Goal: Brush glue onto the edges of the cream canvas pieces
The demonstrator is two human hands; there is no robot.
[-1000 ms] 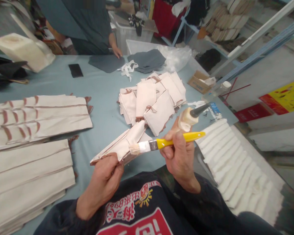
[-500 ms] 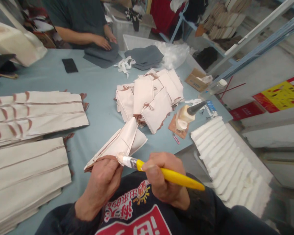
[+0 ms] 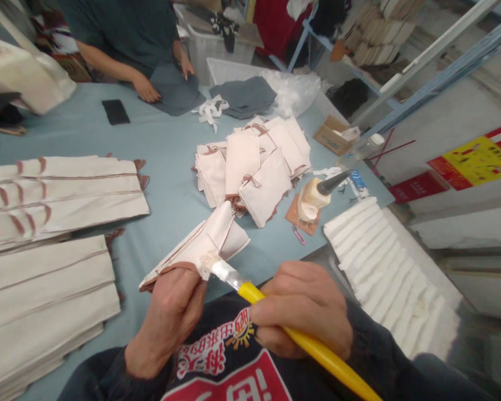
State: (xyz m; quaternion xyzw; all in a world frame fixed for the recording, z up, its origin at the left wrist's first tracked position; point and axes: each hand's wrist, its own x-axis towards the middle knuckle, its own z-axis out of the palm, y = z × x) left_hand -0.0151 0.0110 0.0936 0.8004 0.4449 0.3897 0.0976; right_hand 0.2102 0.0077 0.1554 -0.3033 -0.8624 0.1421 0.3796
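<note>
Cream cloth piece: one folded, brown-edged piece of cream fabric [image 3: 215,231] lies on the blue-grey table [image 3: 167,161] in front of the person, its long axis slanting from near left to far right, its far tip just beside the central pile.
Left hand: the nearer hand [image 3: 173,314], fingers closed on the cloth's near, brown-trimmed edge.
Brush: one yellow-handled flat paintbrush [image 3: 247,291] with a metal collar and whitened bristles, running from its bristles at far left to its handle end at near right; the bristles seem to touch the cloth just beyond the left fingers.
Right hand: fingers wrapped round the yellow handle [image 3: 307,309]; the cloth lies forward and left of them.
Central pile: one loose heap of cream, brown-trimmed fabric pieces [image 3: 261,178], overlapping, too many hidden to count.
Left stacks: two, of layered cream fabric, one farther [image 3: 87,186], one nearer [image 3: 54,284].
Bottle: one cream plastic bottle with a dark cone nozzle [image 3: 313,197], on one brown square board [image 3: 291,217].
Right stack: one row of overlapping white cloth layers [image 3: 384,273].
Across the table: a co-worker's two hands [image 3: 146,89] on dark grey sheets [image 3: 173,92].
</note>
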